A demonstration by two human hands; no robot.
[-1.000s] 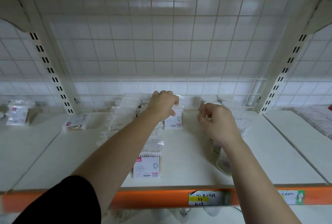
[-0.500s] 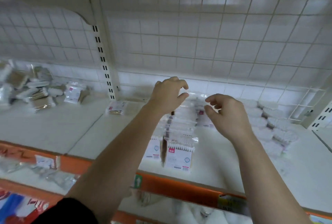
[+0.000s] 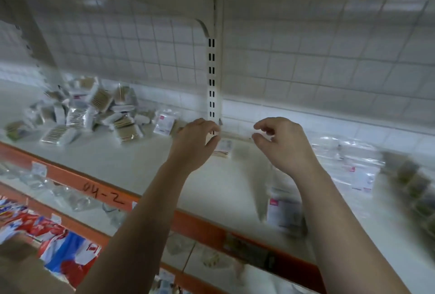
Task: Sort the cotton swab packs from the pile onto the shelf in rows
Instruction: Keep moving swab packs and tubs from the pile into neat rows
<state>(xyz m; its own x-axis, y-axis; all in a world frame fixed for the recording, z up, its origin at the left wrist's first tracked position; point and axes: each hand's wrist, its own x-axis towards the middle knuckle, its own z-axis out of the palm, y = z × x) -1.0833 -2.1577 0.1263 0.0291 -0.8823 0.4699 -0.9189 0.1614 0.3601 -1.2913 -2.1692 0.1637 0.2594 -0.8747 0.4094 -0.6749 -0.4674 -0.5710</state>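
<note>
Two hands up: left hand (image 3: 196, 143) and right hand (image 3: 281, 145), each grip narrow, holding nothing, over one shelf (image 3: 131, 164); one pile (image 3: 87, 112) left.

Your shelf (image 3: 146, 171) is white with an orange edge (image 3: 70, 179). The pile (image 3: 89, 112) shows white and tan packs. Back wall (image 3: 306, 70): white grid pattern.

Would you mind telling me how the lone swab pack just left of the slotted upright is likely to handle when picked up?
The lone swab pack looks like a thin glossy bag, so probably light and slippery. It leans rather than standing, so a push would likely tip it. The sticks inside should keep it fairly stiff.
</note>
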